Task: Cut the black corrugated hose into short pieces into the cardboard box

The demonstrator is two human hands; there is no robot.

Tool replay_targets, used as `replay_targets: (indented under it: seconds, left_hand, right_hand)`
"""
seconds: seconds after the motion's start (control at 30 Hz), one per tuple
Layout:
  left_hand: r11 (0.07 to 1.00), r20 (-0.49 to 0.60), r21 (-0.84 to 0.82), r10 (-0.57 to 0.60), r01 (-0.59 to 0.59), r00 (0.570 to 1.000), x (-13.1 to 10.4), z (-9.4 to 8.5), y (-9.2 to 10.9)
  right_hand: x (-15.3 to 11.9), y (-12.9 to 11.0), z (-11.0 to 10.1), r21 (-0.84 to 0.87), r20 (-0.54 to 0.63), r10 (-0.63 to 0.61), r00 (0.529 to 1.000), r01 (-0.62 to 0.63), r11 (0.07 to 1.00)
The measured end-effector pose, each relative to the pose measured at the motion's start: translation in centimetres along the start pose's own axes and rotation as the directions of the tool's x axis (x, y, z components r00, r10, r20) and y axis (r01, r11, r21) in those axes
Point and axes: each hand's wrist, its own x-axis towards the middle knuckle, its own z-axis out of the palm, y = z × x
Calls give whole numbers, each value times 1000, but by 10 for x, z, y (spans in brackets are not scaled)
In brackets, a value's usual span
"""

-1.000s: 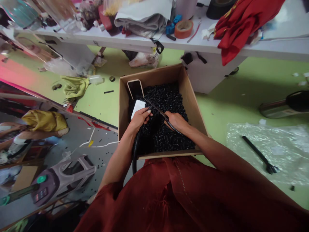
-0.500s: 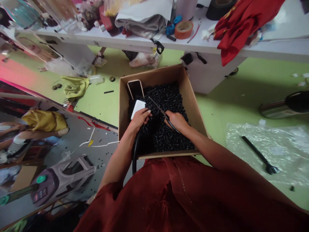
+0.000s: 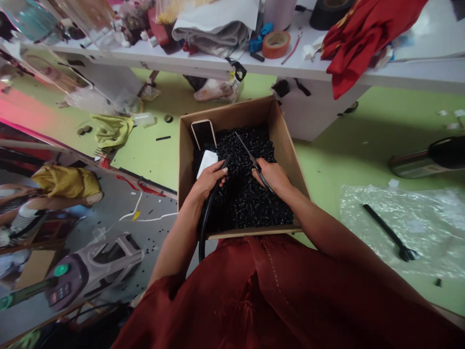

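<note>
Your left grip (image 3: 211,178) is closed around a black ribbed tube (image 3: 205,218) — your right grip (image 3: 271,175), around scissors (image 3: 250,155), over the box (image 3: 290,150).

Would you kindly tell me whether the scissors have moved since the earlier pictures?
Yes: against the box, the scissors have shifted right and slightly forward.

Soft, even light fills the room, moderate rather than bright, with a pink glow (image 3: 22,104) at the far left. The clear plastic sheet (image 3: 441,208) glitters with glare, and the black pieces (image 3: 254,211) throw back tiny glints. Shadow lies on the green floor (image 3: 337,133) beneath the table (image 3: 290,69). Toward the edges, things stretch and smear, the teal container (image 3: 31,19) especially.
</note>
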Motion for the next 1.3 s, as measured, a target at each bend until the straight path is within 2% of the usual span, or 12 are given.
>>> replay_targets:
  seconds: [0.1, 0.17, 0.23, 0.37, 0.53, 0.67, 0.8, 1.07, 1.17, 1.23, 1.3]
  left_hand:
    - [972, -118, 228, 87, -58, 989, 4, 0, -4]
    - [957, -157, 281, 113, -66, 981, 5, 0, -4]
    - [973, -127, 224, 82, -52, 988, 4, -1, -1]
    - [996, -5, -87, 1, -1, 1000, -2, -9, 11]
    - [937, -59, -333, 88, -103, 994, -5, -19, 20]
    - [912, -82, -378, 139, -160, 987, -3, -23, 18]
    - [939, -120, -284, 166, -194, 979, -2, -18, 16]
    - [974, -85, -202, 87, -102, 993, 2, -2, 10]
    - [989, -57, -147, 14, -22, 998, 6, 3, 4]
    - [991, -38, -125, -51, 46, 998, 8, 7, 0]
    - [991, -41, -121, -69, 64, 997, 9, 12, -1]
  right_hand:
    - [1, 1, -3, -15, 7, 9, 1000, -9, 1000]
    - [1, 1, -4, -13, 7, 12, 1000, -12, 1000]
    - [2, 2, -5, -6, 8, 19, 1000, -19, 1000]
    - [4, 3, -8, -2, 12, 48, 999, -48, 999]
    - [6, 6, -12, -2, 5, 93, 996, -93, 996]
    - [6, 8, -13, -21, 1, 110, 994, -110, 994]
    - [5, 9, -15, -19, -15, 86, 996, -87, 996]
    - [10, 11, -12, -3, 2, 117, 993, -117, 993]
    - [10, 14, -11, 23, -31, 105, 994, -104, 994]
    - [10, 15, -11, 104, -62, 89, 994, -82, 991]
    - [9, 15, -12, 271, -63, 79, 995, -59, 961]
